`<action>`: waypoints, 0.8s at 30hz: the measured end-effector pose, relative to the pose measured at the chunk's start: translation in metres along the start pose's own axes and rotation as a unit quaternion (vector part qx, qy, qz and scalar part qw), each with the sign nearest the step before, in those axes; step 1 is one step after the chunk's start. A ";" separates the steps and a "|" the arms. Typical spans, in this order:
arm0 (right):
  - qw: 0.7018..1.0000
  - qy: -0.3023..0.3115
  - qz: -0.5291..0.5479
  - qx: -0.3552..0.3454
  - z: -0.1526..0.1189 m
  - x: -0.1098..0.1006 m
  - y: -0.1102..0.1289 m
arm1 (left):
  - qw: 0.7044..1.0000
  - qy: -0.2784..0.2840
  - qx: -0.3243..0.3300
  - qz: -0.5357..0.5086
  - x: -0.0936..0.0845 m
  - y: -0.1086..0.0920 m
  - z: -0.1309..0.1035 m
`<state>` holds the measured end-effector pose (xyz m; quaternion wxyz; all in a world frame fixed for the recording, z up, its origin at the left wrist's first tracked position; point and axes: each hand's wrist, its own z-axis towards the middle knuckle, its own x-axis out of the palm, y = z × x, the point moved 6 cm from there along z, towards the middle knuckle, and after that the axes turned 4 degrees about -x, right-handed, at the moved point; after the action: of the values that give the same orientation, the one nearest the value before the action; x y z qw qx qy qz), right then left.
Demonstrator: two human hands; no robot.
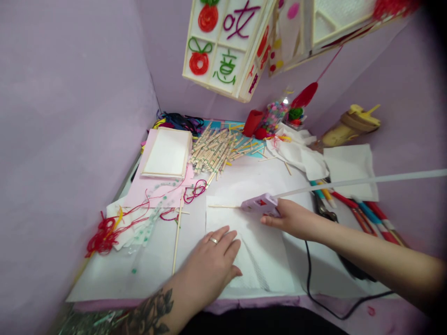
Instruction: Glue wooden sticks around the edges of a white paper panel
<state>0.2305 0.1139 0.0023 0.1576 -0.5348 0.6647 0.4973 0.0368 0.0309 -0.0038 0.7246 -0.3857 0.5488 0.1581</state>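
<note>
My right hand (293, 217) grips a light purple hot glue gun (254, 204) over the table. A long translucent glue stick (356, 182) sticks out of its back, and a black cord (309, 270) hangs below. The gun's front end is at the right part of a thin wooden stick (223, 206), which lies along the top of a white sheet (251, 249). Whether the nozzle touches the stick I cannot tell. My left hand (214, 258), with a ring on one finger, rests flat on the sheet's left side, fingers stretched out. Left of it lies another wooden stick (177, 235).
A pile of wooden sticks (213, 151) lies at the back, beside a white framed panel (166, 153). Red yarn (104, 235) is tangled at left. Markers (372, 218) and scissors (324, 209) lie at right, near a tilted cup (349, 125). Decorated lanterns (223, 51) hang overhead.
</note>
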 end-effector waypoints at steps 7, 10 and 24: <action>1.000 -0.004 -0.027 0.008 -0.005 -0.004 -0.002 | 1.000 0.010 -0.005 -0.005 0.002 0.001 0.000; 1.000 -0.012 -0.029 0.003 -0.007 -0.005 -0.003 | 1.000 0.007 -0.002 -0.004 0.003 0.001 0.000; 0.998 -0.036 -0.044 0.006 -0.016 -0.013 -0.015 | 1.000 0.018 -0.005 -0.006 0.003 0.002 0.001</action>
<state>0.2533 0.1088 0.0122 0.2062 -0.5442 0.6372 0.5052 0.0373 0.0326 -0.0067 0.7132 -0.3955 0.5590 0.1497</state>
